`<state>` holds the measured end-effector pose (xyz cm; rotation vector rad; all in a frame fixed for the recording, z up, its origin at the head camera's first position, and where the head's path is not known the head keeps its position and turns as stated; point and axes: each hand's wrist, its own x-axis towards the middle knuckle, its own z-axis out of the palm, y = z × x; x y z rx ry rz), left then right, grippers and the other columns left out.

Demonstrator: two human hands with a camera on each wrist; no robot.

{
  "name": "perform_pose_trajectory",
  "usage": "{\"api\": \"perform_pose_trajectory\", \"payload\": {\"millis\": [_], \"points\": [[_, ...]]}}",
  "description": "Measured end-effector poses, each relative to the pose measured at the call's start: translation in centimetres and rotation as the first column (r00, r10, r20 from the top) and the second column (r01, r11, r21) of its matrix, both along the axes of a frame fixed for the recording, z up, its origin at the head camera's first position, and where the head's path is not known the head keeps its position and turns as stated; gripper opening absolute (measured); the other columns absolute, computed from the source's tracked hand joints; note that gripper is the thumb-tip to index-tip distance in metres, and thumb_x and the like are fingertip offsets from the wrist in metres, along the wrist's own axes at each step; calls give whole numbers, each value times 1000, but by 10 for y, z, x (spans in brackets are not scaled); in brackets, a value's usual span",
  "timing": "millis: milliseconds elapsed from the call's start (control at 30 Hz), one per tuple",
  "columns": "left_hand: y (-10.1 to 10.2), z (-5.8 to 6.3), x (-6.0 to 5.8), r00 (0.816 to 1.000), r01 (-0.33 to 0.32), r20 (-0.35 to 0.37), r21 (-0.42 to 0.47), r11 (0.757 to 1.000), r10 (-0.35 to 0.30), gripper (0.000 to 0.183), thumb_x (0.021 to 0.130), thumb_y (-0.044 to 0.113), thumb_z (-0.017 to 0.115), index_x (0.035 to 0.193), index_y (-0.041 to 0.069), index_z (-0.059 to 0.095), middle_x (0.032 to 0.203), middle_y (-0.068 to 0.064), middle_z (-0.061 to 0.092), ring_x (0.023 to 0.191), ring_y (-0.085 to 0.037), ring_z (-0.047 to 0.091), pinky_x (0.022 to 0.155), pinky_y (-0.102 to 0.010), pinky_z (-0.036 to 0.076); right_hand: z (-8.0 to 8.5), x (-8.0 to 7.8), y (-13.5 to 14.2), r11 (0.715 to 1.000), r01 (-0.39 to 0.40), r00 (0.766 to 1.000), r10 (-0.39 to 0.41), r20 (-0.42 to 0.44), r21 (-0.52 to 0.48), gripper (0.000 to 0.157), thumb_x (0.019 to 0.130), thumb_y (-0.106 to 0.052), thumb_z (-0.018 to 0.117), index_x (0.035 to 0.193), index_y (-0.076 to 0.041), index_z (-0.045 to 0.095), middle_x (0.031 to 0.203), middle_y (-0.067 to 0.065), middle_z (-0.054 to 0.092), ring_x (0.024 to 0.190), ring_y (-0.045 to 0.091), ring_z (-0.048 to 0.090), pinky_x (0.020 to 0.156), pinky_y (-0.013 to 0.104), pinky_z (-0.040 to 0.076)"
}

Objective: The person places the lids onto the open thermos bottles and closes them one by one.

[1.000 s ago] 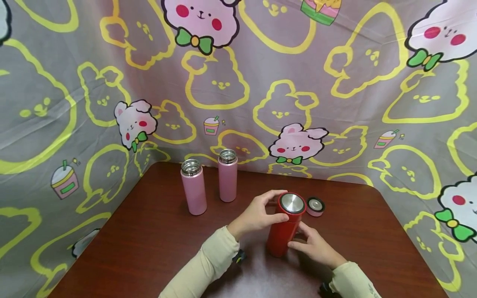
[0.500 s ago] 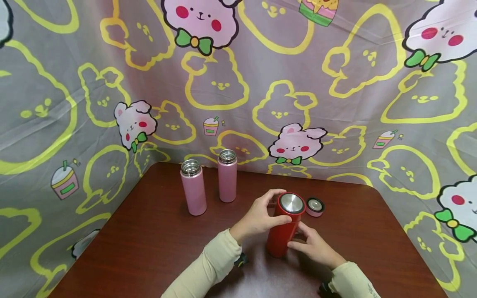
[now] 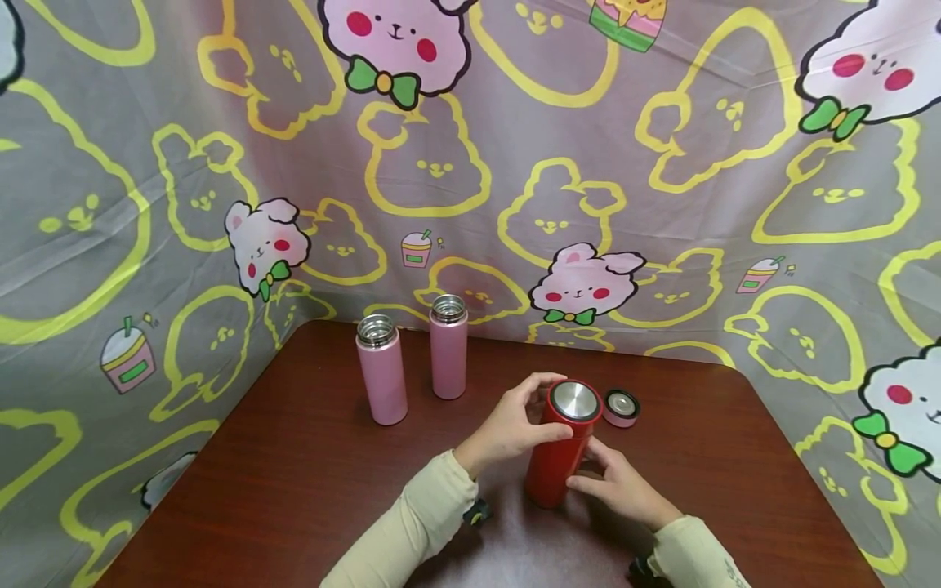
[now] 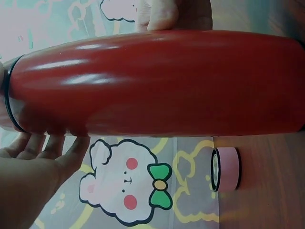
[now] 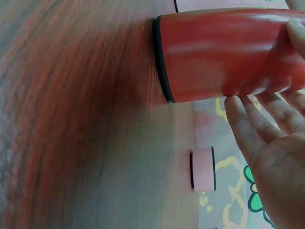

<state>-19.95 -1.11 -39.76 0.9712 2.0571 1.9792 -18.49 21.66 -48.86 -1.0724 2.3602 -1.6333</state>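
A red thermos bottle (image 3: 553, 465) with a steel-topped lid (image 3: 576, 401) is upright between my hands, in front of me. My left hand (image 3: 507, 426) holds it high up around the lid, thumb on the near side and fingers around the far side. Lower down, my right hand (image 3: 616, 482) grips the body from the right. In the right wrist view, the right fingers (image 5: 245, 126) press its side and the thumb (image 5: 298, 36) lies across its front. The black-rimmed base (image 5: 164, 59) is close to the table; contact cannot be made out.
Two lidless pink bottles (image 3: 382, 376) (image 3: 449, 351) stand at the back left of the brown table (image 3: 294, 490). A pink lid (image 3: 621, 408) lies upturned just right of the thermos. Patterned cloth (image 3: 441, 188) hangs around the table's back and sides.
Early in the second, my left hand shifts very slightly to the right on the thermos. Otherwise the thermos, right hand and other items stay where they were.
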Motion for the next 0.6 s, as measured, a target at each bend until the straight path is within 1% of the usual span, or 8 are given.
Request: {"api": "perform_pose_trajectory", "payload": {"millis": [67,200,333,433,500,600], "points": [[-1,-1,-3,1000,29,7,6,1000,-29,57,83,15,74,133,13,47,119,-1,56,102,-10,57,88,-31,49,-1,0,0,1000,7,1000,-7,5,7,57,86,-5,68,136,2,41,124,13,57,106,14,60,86,31,50],[-2,-7,-10,996,88,1,14,996,-88,58,85,26,72,135,13,46,122,-3,55,105,-9,55,91,-30,47,2,1,-1,1000,19,1000,-19,7,16,58,85,-3,68,135,3,41,124,13,57,105,12,60,85,31,50],[-2,-13,-17,990,143,-10,47,989,-143,67,84,42,70,137,11,43,126,-7,54,108,-10,54,93,-31,45,14,6,-5,1000,8,1000,-8,7,12,55,85,0,68,133,8,41,123,13,58,104,12,60,85,33,51],[-1,-16,-20,985,174,-13,77,982,-174,75,81,51,69,136,8,40,126,-9,55,109,-11,54,93,-32,45,22,10,-7,1000,12,1000,-12,17,16,54,85,-1,68,131,10,42,121,13,59,103,11,61,85,34,51],[-1,-17,-22,982,189,-7,94,978,-189,78,80,53,68,135,7,39,125,-10,55,108,-11,53,93,-32,44,25,10,-7,1000,19,1000,-19,21,22,53,85,-1,68,130,9,43,119,15,59,103,11,61,85,34,51],[1,-18,-24,977,210,2,114,971,-212,79,80,53,68,133,3,39,121,-12,56,107,-11,53,93,-32,44,25,10,-7,999,29,999,-30,31,25,53,85,-2,68,131,7,43,119,18,59,103,12,61,85,34,50]]}}
